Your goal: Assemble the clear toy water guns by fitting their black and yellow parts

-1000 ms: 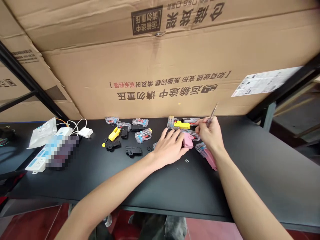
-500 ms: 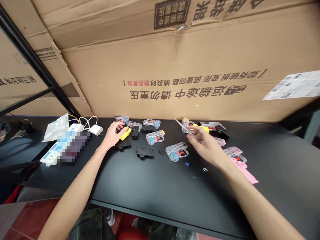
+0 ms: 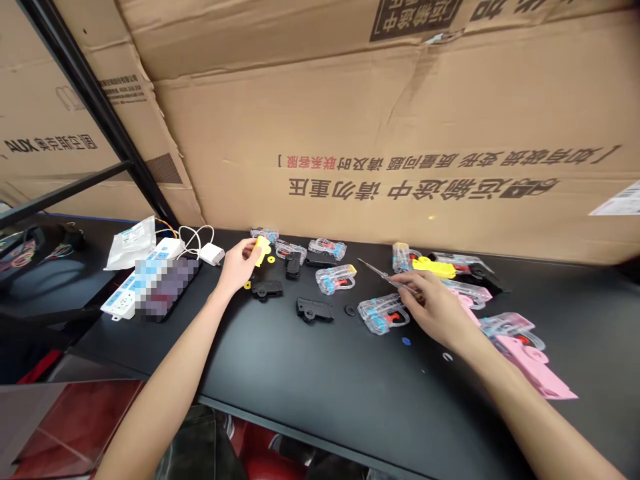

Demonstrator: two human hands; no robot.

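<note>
My left hand (image 3: 237, 268) is closed on a yellow plastic part (image 3: 262, 249), lifted at the far left of the scattered pieces. Small yellow rings (image 3: 271, 259) and a black plastic toy-gun part (image 3: 267, 289) lie beside that hand. In my right hand (image 3: 436, 305) is a thin screwdriver (image 3: 374, 269), its metal shaft pointing left; my fingers cover most of its handle. Just below the shaft lies a clear toy water gun (image 3: 383, 313) with blue and red insides. A yellow gun part (image 3: 434, 267) rests behind my right hand.
More clear toy guns (image 3: 335, 279) and black parts (image 3: 315, 310) lie across the dark table (image 3: 300, 373). Pink parts (image 3: 537, 367) sit at the right. A white power strip (image 3: 145, 273) is at the left. Large cardboard (image 3: 350, 120) stands behind.
My left hand has picked up the yellow part from the table. My right hand still holds the screwdriver, now lower over the table. The view has shifted left.
</note>
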